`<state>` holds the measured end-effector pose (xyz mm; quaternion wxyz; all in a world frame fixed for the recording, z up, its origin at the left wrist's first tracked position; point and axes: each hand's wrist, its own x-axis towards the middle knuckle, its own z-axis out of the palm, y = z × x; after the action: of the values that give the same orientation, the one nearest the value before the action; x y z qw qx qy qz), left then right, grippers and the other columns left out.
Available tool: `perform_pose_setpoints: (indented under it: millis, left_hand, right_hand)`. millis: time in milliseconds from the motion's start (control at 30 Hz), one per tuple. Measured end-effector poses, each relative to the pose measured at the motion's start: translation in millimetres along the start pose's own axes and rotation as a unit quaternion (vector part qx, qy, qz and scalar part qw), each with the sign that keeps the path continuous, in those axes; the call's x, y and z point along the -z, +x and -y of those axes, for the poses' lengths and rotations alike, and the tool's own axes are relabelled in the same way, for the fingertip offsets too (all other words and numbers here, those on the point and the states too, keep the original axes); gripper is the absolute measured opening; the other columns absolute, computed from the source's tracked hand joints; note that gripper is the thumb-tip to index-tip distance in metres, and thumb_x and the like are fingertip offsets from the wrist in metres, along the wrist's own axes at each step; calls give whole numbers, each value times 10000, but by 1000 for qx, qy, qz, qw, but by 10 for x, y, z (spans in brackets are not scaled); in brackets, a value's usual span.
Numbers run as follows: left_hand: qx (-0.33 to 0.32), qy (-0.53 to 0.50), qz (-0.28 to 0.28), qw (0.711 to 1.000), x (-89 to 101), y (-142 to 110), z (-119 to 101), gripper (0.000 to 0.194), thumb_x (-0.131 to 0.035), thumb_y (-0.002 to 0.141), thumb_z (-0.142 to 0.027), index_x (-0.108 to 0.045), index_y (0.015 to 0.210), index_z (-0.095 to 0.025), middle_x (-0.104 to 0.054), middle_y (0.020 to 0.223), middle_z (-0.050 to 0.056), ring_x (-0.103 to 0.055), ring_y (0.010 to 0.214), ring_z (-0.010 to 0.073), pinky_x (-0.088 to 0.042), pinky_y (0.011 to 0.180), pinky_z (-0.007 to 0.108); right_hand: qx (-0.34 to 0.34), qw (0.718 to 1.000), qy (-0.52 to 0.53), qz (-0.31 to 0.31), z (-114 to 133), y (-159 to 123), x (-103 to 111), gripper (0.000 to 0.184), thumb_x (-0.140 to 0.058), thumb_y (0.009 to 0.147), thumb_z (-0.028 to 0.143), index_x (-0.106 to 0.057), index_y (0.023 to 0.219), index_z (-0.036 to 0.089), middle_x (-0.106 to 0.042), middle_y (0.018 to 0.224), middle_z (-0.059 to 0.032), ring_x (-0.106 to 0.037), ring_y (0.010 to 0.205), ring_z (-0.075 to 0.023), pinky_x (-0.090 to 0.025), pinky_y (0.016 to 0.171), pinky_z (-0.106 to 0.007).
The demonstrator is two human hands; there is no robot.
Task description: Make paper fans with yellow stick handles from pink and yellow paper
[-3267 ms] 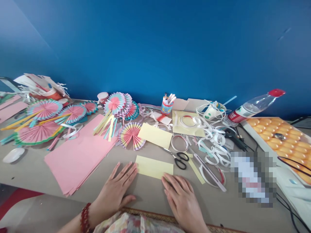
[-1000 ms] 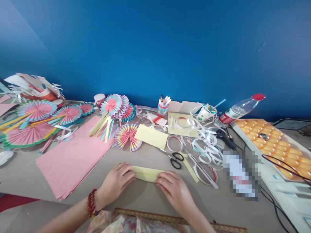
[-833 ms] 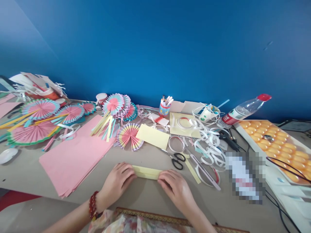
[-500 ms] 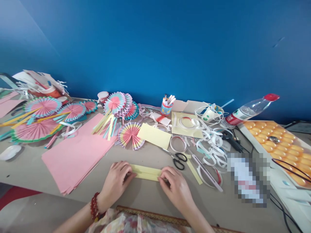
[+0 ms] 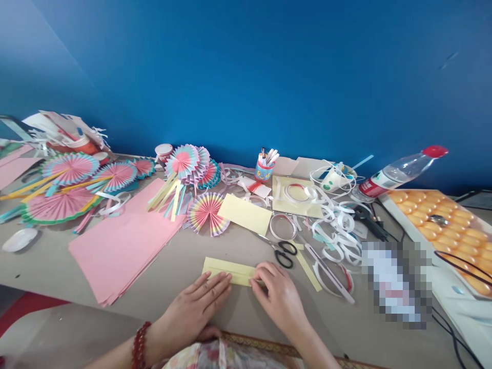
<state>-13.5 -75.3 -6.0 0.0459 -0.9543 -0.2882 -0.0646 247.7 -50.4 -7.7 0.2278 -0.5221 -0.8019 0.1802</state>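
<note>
A pale yellow paper strip (image 5: 226, 267) with a lengthwise crease lies flat on the table in front of me. My left hand (image 5: 200, 302) is stretched out flat, its fingertips on the strip's lower edge near the middle. At the strip's right end my right hand (image 5: 277, 291) is closed, thumb and fingers pinching the paper. Just beyond lie black-handled scissors (image 5: 285, 253) and a second yellow paper sheet (image 5: 245, 213). A folded paper rosette (image 5: 208, 214) with pink and yellow pleats sits behind the strip.
To the left are stacked pink sheets (image 5: 123, 246) and several paper fans (image 5: 73, 169). Rightward lie curled white strips (image 5: 340, 225), a tape roll (image 5: 283, 226), a utility knife (image 5: 330, 274) and a leaning plastic bottle (image 5: 400, 174). A pen cup (image 5: 264, 170) stands by the blue wall.
My left hand has let go of the strip's left end, opened, and moved right and down to lie flat over the lower edge. My right hand stays at the right end.
</note>
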Motion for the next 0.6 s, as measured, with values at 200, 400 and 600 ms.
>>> perform_pose_setpoints:
  millis: [200,400,600]
  left_hand:
    - [-12,34,-3,999,-166,-22,-88,856,-265,907,-746,-444,1467,-124,-283,1605,123,-183,1490,299,-164,1209,456]
    - [4,1,3,1000,-210,11,-96,933,-265,850,-808,-366,1517,-163,-306,1589,154,-206,1479,340,-168,1189,502]
    - [13,-19,1,1000,-223,7,-97,952,-308,842,-807,-344,1523,-143,-287,1590,183,-213,1477,355,-167,1186,526]
  right_hand:
    - [9,1000,-6,-3,-4,15,0,146,-518,907,171,-485,775,227,-589,819,-18,-579,769,-187,-436,714,-303]
    - [20,1000,-10,-10,-17,12,11,157,-500,931,185,-475,782,229,-591,828,-20,-578,757,-183,-441,705,-303]
    - [37,999,-19,-26,-16,24,-6,163,-470,937,173,-468,783,227,-585,819,-26,-573,749,-180,-432,699,-305]
